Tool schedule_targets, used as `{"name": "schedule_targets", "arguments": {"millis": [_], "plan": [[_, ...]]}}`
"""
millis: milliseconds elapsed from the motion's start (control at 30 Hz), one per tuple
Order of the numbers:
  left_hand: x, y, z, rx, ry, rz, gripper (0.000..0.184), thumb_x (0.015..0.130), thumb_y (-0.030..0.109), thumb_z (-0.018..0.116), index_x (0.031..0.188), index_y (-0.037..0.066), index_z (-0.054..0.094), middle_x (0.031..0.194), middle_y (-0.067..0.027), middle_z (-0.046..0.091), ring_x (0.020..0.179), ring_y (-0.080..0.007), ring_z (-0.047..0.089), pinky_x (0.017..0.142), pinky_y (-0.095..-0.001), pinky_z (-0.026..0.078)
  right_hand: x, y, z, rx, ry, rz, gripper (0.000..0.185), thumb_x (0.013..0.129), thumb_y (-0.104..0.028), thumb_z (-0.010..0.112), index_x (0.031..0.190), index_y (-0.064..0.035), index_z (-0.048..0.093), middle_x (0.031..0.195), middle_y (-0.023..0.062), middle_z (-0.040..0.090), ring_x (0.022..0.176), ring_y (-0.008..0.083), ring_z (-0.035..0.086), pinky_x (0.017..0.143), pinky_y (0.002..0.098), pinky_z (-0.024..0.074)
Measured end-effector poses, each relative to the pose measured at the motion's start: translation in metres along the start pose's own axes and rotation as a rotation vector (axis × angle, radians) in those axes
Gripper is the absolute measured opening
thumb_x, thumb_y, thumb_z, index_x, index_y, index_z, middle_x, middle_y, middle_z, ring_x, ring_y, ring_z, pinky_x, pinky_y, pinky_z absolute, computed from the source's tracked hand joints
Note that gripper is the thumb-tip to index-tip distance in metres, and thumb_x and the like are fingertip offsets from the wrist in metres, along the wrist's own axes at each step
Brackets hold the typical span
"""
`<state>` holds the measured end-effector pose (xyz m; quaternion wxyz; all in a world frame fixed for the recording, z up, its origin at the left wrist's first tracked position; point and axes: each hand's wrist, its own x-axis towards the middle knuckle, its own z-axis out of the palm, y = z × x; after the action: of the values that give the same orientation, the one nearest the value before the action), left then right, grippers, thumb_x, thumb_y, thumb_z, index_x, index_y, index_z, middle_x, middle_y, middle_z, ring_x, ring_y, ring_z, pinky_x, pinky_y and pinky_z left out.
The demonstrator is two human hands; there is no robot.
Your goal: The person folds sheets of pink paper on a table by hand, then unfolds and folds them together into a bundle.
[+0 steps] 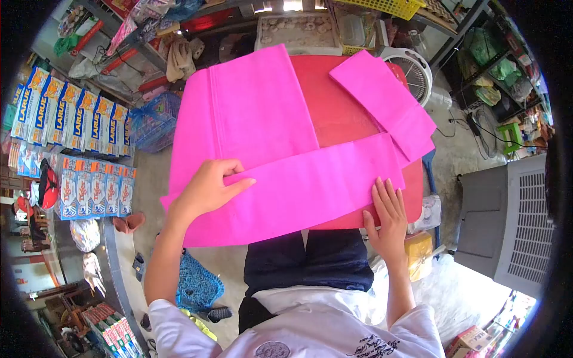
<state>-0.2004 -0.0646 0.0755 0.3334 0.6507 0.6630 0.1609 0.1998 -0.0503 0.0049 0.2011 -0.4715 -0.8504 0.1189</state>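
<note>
A long pink sheet (298,188) lies across the near side of a red table (340,113). My left hand (212,188) rests over its left part, thumb and fingers apart, with nothing seen between them. On the sheet's right end lies my right hand (387,212), its fingers spread flat near the edge. Beyond the long sheet, a wide stack of pink sheets (256,101) covers the table's left side. Folded pink pieces (385,104) lie at a slant on the far right, touching the long sheet's right end.
Beer cartons (71,119) are stacked at the left. A white fan (409,74) stands behind the table's right corner, and a grey air cooler (507,221) is at the right. A blue cloth (200,283) lies on the floor. Shelves with goods line the back.
</note>
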Motion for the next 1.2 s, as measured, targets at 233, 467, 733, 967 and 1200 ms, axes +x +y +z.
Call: {"name": "schedule_targets", "arguments": {"millis": [233,467,733,967,1200], "plan": [[-0.034,0.029,-0.004,0.15,0.282,0.267,0.027,0.084,0.023,0.084,0.094,0.001,0.071,0.083,-0.0152,0.072,0.069,-0.029,0.07,0.063,-0.0381,0.052,0.042,-0.012,-0.027,0.193,0.084,-0.11,0.068,0.082,-0.017,0.079,0.145,-0.0051,0.056,0.152,0.0184,0.051,0.146,0.0391,0.042,0.12,0.0525,0.0325],[-0.072,0.086,-0.026,0.395,0.32,0.571,0.032,0.076,0.027,0.087,0.088,0.003,0.069,0.077,-0.0086,0.07,0.067,-0.0261,0.07,0.06,-0.0357,0.053,0.153,-0.06,-0.066,0.364,-0.16,-0.596,0.066,0.074,-0.019,0.083,0.135,-0.0044,0.063,0.136,0.0203,0.062,0.132,0.0381,0.055,0.112,0.0494,0.0435],[-0.105,0.069,-0.05,0.452,0.363,0.463,0.034,0.068,0.025,0.088,0.085,0.005,0.066,0.074,-0.0064,0.063,0.066,-0.0285,0.064,0.061,-0.0399,0.051,0.156,-0.077,-0.107,0.353,-0.423,-0.527,0.025,0.073,-0.006,0.078,0.094,0.0011,0.068,0.089,0.0163,0.07,0.085,0.0373,0.068,0.074,0.0456,0.0543],[-0.117,0.059,-0.072,0.639,0.529,0.348,0.029,0.065,0.013,0.084,0.079,0.006,0.059,0.087,-0.0082,0.061,0.085,-0.0304,0.063,0.074,-0.0425,0.05,0.142,-0.068,-0.138,0.023,0.186,-0.671,0.026,0.065,-0.005,0.077,0.087,-0.003,0.064,0.09,0.0089,0.068,0.082,0.0312,0.067,0.069,0.0424,0.0519],[-0.103,0.006,-0.011,0.598,0.612,0.377,0.037,0.076,0.017,0.082,0.107,0.003,0.066,0.113,-0.0129,0.063,0.108,-0.0318,0.062,0.091,-0.0453,0.05,0.102,-0.006,-0.09,-0.195,0.156,-0.694,0.038,0.064,-0.012,0.078,0.099,-0.0023,0.067,0.11,0.0132,0.066,0.107,0.0346,0.064,0.089,0.0485,0.0516]]}}
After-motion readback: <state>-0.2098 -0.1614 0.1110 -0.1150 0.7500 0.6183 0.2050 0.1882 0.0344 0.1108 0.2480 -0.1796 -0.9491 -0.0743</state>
